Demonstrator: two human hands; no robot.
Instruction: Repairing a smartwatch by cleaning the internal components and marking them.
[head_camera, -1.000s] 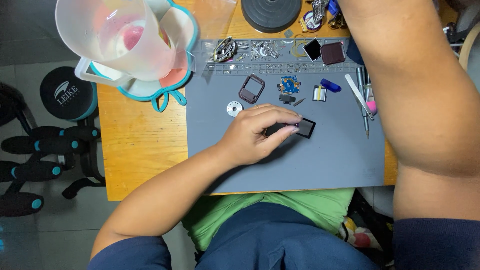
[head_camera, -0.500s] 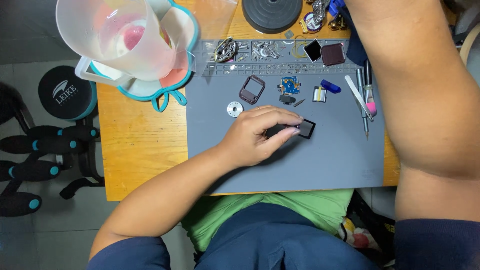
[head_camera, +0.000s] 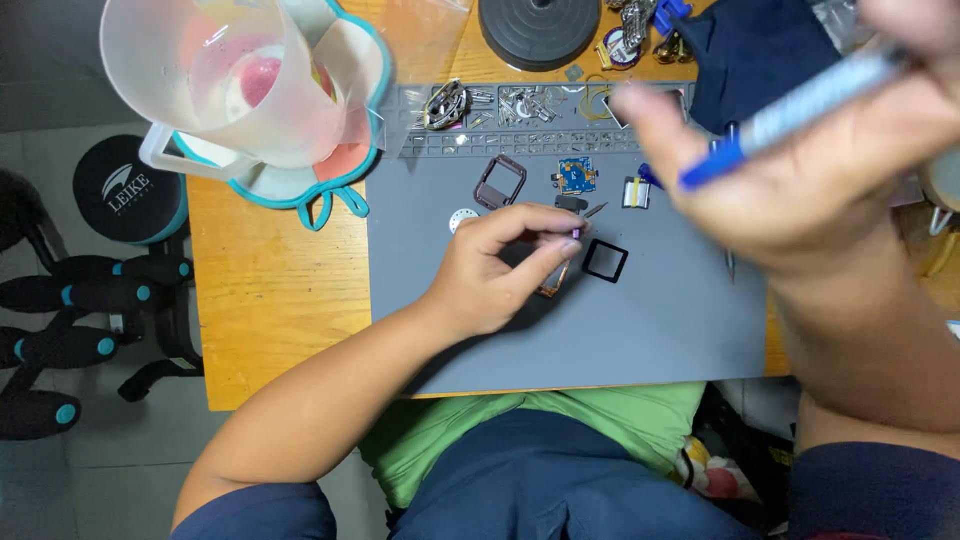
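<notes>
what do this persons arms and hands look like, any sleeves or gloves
Both hands are bare, with no gloves. The left hand and its forearm are uncovered up to a short dark blue sleeve at the upper arm. The right hand shows blurred, close to the camera; its forearm is bare too, ending at a dark blue sleeve. No watch, ring or bracelet shows on either.

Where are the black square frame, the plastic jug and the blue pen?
black square frame (head_camera: 605, 261), head view, on its left edge.
plastic jug (head_camera: 215, 80), head view, on its side wall.
blue pen (head_camera: 790, 118), head view, mid-barrel, held in right hand (head_camera: 800, 170).
</notes>
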